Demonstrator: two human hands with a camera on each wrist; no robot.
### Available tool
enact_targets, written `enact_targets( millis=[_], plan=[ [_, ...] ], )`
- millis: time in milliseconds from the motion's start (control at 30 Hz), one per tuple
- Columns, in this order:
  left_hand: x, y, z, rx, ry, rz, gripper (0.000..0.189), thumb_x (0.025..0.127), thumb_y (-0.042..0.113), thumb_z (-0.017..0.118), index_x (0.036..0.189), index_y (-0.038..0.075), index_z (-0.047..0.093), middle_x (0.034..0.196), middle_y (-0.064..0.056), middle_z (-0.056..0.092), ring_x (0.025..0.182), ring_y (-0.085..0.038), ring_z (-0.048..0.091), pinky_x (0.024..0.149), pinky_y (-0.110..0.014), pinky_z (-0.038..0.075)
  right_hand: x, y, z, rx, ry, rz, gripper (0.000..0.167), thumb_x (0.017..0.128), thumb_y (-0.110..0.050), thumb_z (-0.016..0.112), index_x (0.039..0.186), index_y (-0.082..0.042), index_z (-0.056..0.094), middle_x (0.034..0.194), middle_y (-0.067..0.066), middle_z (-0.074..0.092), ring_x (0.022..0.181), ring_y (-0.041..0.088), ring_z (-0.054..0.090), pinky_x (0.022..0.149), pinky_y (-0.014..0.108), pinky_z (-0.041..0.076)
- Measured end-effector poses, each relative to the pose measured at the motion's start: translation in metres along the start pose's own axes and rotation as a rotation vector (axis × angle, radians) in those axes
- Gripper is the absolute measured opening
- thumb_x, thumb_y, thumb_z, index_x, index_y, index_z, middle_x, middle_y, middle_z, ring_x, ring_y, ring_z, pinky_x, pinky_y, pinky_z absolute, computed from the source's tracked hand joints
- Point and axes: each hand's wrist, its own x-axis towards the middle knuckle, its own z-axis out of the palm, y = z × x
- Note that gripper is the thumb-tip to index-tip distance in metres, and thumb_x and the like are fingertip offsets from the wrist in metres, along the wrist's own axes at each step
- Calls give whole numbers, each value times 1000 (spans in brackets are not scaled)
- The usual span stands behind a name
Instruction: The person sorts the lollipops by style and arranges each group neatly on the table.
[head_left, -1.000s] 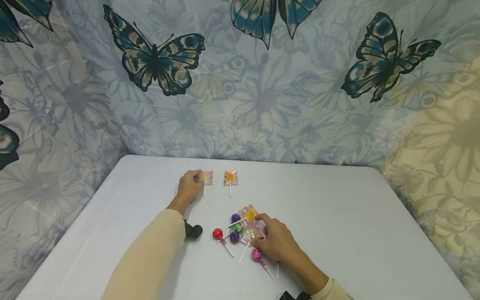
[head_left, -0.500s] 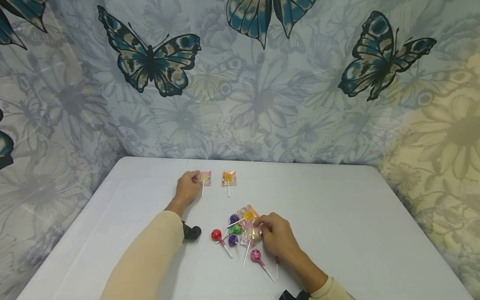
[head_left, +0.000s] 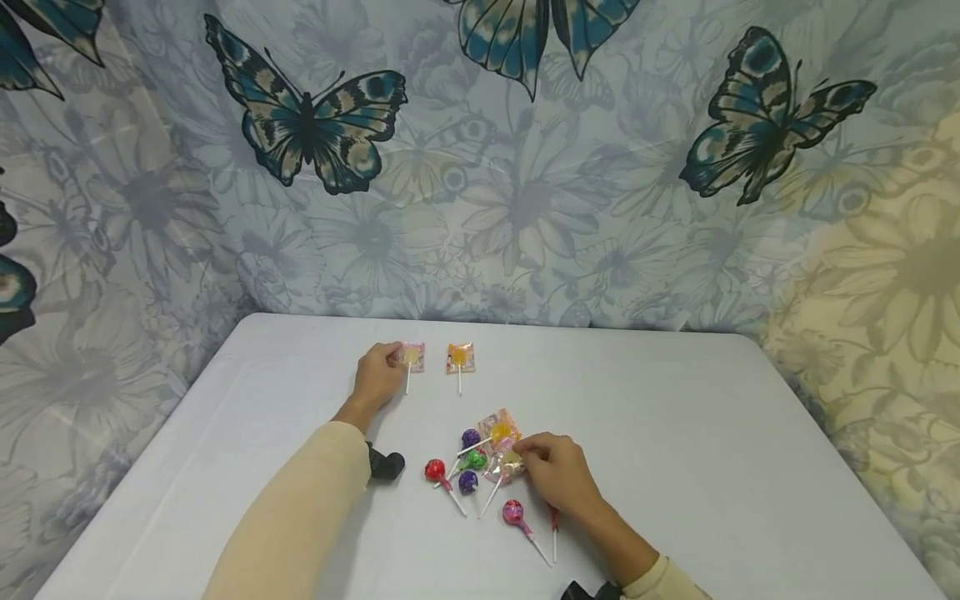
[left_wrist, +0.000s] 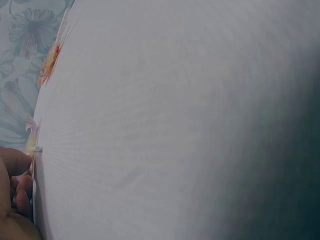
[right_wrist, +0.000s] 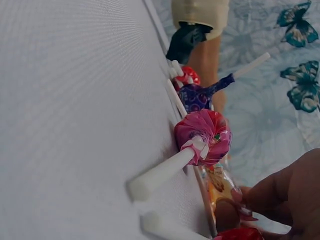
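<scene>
At the table's far left, my left hand (head_left: 377, 375) pinches the wrapper edge of a pale flat lollipop (head_left: 413, 358) in pink-printed clear film. An orange flat lollipop (head_left: 460, 358) lies to its right. Nearer, my right hand (head_left: 561, 479) pinches the wrapper of another pale flat lollipop (head_left: 507, 468) at the pile's right side. Behind that one is a yellow-orange flat lollipop (head_left: 500, 432). Round lollipops lie close by: purple (head_left: 470, 438), green (head_left: 474, 460), a second purple (head_left: 468, 482) and red (head_left: 435, 470). The right wrist view shows a pink round lollipop (right_wrist: 204, 137) near the fingers.
A red-wrapped lollipop (head_left: 555, 521) lies partly hidden beneath the right wrist. The white table (head_left: 660, 417) runs back to a wall covering (head_left: 525, 208) printed with flowers and butterflies. Black wrist devices show at the left cuff (head_left: 386, 465) and right cuff (head_left: 588, 592).
The right hand has shifted slightly right, and the pale lollipop it pinches has turned and slid a little toward the far side. The left hand stays on its lollipop.
</scene>
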Motion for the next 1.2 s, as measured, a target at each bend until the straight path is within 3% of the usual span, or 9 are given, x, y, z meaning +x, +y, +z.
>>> enact_targets(
  millis=[200, 433, 633, 767, 1200],
  plan=[
    [0, 1, 0, -2, 4, 4, 43, 83, -3, 56, 126, -7, 58, 93, -12, 55, 86, -27, 51, 78, -38, 43, 1, 2, 0, 80, -80, 23, 17, 77, 1, 73, 93, -4, 75, 86, 1, 68, 72, 14, 58, 61, 25, 49],
    [-1, 1, 0, 1, 0, -9, 43, 84, -2, 55, 127, -6, 58, 94, -12, 55, 87, -26, 51, 80, -37, 43, 2, 3, -2, 129, -136, 38, 20, 76, 2, 73, 96, -4, 74, 84, 2, 63, 70, 16, 55, 60, 24, 48],
    [0, 1, 0, -4, 6, -3, 42, 85, -3, 56, 127, -7, 58, 94, -12, 55, 87, -26, 51, 79, -37, 43, 1, 4, -2, 97, -107, -7, 23, 77, 1, 72, 98, -8, 74, 95, 4, 66, 71, 16, 55, 60, 25, 49],
    [0, 0, 0, 3, 2, -9, 42, 85, -2, 56, 127, -7, 58, 93, -12, 54, 87, -26, 51, 79, -37, 43, 1, 5, -2, 163, -108, -29, 27, 79, 5, 69, 102, -8, 73, 103, 6, 66, 73, 16, 63, 63, 27, 53],
    [-1, 0, 0, -7, 3, -6, 42, 85, -2, 57, 126, -6, 59, 93, -12, 54, 87, -26, 50, 78, -37, 42, 2, -3, -5, 277, 17, -181, 27, 81, 9, 69, 101, -8, 74, 97, 2, 70, 76, 16, 63, 69, 28, 52]
  ],
)
